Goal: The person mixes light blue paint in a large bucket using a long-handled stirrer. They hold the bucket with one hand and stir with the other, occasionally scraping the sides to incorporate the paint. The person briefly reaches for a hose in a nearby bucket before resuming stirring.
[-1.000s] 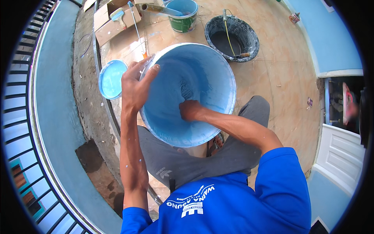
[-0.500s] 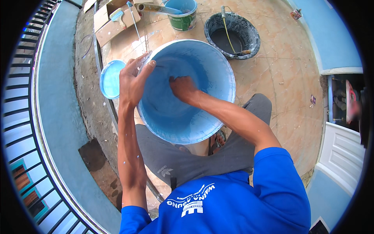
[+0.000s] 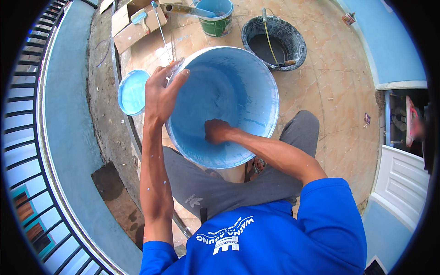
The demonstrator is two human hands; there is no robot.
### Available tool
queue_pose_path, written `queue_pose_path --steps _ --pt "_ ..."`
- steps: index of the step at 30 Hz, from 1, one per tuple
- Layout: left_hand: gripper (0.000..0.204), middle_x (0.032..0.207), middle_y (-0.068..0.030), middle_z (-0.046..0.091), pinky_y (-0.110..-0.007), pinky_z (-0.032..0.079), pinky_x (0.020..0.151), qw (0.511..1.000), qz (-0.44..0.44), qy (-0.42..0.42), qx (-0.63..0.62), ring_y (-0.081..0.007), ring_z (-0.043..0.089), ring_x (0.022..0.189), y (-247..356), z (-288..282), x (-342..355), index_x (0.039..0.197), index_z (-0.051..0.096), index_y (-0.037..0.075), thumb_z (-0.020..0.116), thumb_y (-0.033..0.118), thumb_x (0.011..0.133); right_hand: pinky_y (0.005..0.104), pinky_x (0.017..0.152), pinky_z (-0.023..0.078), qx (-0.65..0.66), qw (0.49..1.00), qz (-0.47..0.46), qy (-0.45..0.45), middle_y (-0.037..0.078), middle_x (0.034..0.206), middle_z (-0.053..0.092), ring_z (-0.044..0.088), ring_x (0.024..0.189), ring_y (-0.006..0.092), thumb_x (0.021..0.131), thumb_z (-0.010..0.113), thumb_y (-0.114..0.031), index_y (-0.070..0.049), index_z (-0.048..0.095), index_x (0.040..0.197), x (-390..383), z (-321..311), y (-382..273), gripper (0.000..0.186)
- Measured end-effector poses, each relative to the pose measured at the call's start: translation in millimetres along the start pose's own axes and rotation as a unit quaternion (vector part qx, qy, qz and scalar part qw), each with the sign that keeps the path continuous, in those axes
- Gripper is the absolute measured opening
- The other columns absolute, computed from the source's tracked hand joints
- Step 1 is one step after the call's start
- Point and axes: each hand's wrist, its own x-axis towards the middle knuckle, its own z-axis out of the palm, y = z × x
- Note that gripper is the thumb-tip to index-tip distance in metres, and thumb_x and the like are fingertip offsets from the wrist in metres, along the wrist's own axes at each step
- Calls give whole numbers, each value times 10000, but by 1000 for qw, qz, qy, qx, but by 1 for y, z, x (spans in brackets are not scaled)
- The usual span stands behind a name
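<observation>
A large white bucket [image 3: 260, 103], its inside coated with light blue paint, stands tilted between my knees with its mouth facing me. My left hand [image 3: 163, 94] grips the rim at the upper left, thumb on the inner side and fingers around the outside. Reaching down inside the bucket, my right hand [image 3: 217, 131] is a closed fist near the lower middle of the opening. Whatever it holds, if anything, is hidden by the hand. Blue paint [image 3: 215, 94] lies in the bottom. Specks of paint dot my left forearm.
Left of the bucket is a round, blue-filled lid or tub [image 3: 133, 94]. Behind are a cardboard box [image 3: 124, 39] with a paintbrush [image 3: 140, 19], a green-labelled pail [image 3: 216, 26], and a black basin [image 3: 295, 46] with a yellow-handled tool [image 3: 270, 43]. A black railing [image 3: 22, 123] runs along the left.
My right fist has moved down toward me inside the bucket, from the upper middle to the lower middle. My left hand keeps its hold on the rim.
</observation>
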Motion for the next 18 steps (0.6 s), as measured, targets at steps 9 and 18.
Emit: queue_pose_path --steps 9,18 --pt "542 1003 -112 670 -313 479 838 1000 -3 0 8 -183 612 926 -10 -10 0 1288 702 -18 745 351 893 484 789 574 -4 976 -80 204 275 939 728 727 913 399 909 543 -79 45 691 1117 31 -52 -12 284" --pt "557 959 -99 651 -314 463 771 999 8 -33 29 -176 584 851 8 7 10 1273 716 -4 739 395 885 436 734 583 -215 965 -29 148 175 990 752 747 928 324 855 622 -91 -92 748 1035 24 -18 54 220"
